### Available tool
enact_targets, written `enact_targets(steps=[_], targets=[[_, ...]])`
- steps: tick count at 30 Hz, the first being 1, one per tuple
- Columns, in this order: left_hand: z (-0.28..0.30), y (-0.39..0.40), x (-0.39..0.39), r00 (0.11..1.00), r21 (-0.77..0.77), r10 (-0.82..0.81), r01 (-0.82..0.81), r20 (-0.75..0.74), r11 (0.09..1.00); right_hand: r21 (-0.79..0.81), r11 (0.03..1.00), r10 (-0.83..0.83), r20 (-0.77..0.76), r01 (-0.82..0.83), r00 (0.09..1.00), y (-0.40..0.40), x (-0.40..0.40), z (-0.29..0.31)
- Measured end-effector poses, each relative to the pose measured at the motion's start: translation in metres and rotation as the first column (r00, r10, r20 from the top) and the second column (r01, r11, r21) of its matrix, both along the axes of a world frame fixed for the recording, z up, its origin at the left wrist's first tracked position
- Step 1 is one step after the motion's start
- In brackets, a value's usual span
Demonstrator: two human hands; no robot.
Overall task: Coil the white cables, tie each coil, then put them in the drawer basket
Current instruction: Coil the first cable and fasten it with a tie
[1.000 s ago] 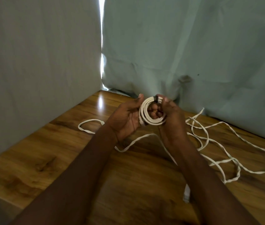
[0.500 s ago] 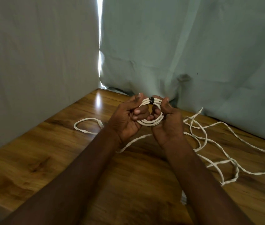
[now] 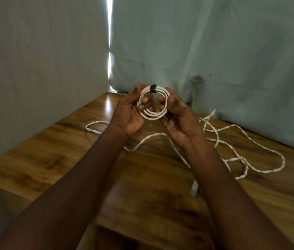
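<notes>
- Small round coil of smooth white cable [image 3: 153, 103]: plain white, several loops lying side by side.
- Narrow black tie band [image 3: 153, 88] around the top of the coil: solid black.
- Long loose twisted white cable [image 3: 236, 141]: white with a spiral twist pattern along its length.
- White plug end [image 3: 194, 190]: pale white.
- Glossy wooden tabletop [image 3: 56, 156]: warm honey brown, streaked with darker brown grain and knots, with a bright white glare patch near the far corner.
- Hanging cloth backdrop [image 3: 214, 51]: pale grey-green, unpatterned, with one small dark speck.
</notes>
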State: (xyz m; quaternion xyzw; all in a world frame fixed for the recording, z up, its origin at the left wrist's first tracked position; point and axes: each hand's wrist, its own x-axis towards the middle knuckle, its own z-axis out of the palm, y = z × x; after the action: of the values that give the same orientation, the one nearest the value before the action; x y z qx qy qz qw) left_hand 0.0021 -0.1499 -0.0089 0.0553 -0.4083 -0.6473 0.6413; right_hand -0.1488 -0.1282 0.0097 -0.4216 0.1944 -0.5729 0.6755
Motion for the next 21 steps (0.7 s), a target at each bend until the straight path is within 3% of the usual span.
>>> enact_targets(steps=[5,7,9,11,13,15,16,18,21], targets=[[0.017,0.038,-0.02,0.955,-0.096,0.227,-0.212,0.188,0.972,-0.021,0.997,-0.079,-0.035,0.078,0.996,0.048,-0.044,0.022],[0.017,0.053,-0.046,0.845,-0.132,0.432,-0.412,0.315,0.902,-0.11,0.975,-0.203,-0.112,0.191,0.973,0.072,-0.078,0.027],[0.014,0.07,-0.082,0.673,-0.2,0.62,-0.596,0.403,0.778,-0.221,0.915,-0.383,-0.218,0.337,0.898,0.102,-0.115,0.026],[0.006,0.087,-0.125,0.554,-0.31,0.703,-0.642,0.445,0.702,-0.371,0.78,-0.618,-0.334,0.503,0.712,0.128,-0.15,0.017],[-0.005,0.106,-0.172,0.476,-0.428,0.721,-0.587,0.503,0.687,-0.566,0.581,-0.813,-0.415,0.585,0.407,0.149,-0.183,0.0],[-0.02,0.122,-0.215,0.419,-0.535,0.712,-0.472,0.563,0.7,-0.728,0.44,-0.882,-0.461,0.526,0.099,0.166,-0.216,-0.022],[-0.027,0.128,-0.234,0.398,-0.571,0.704,-0.412,0.588,0.71,-0.77,0.409,-0.881,-0.474,0.49,-0.01,0.175,-0.233,-0.033],[-0.034,0.137,-0.261,0.31,-0.658,0.732,-0.32,0.607,0.682,-0.797,0.415,-0.849,-0.513,0.438,-0.129,0.193,-0.262,-0.051],[-0.043,0.145,-0.282,0.165,-0.78,0.811,-0.222,0.561,0.585,-0.769,0.549,-0.733,-0.631,0.326,-0.254,0.217,-0.297,-0.067]])
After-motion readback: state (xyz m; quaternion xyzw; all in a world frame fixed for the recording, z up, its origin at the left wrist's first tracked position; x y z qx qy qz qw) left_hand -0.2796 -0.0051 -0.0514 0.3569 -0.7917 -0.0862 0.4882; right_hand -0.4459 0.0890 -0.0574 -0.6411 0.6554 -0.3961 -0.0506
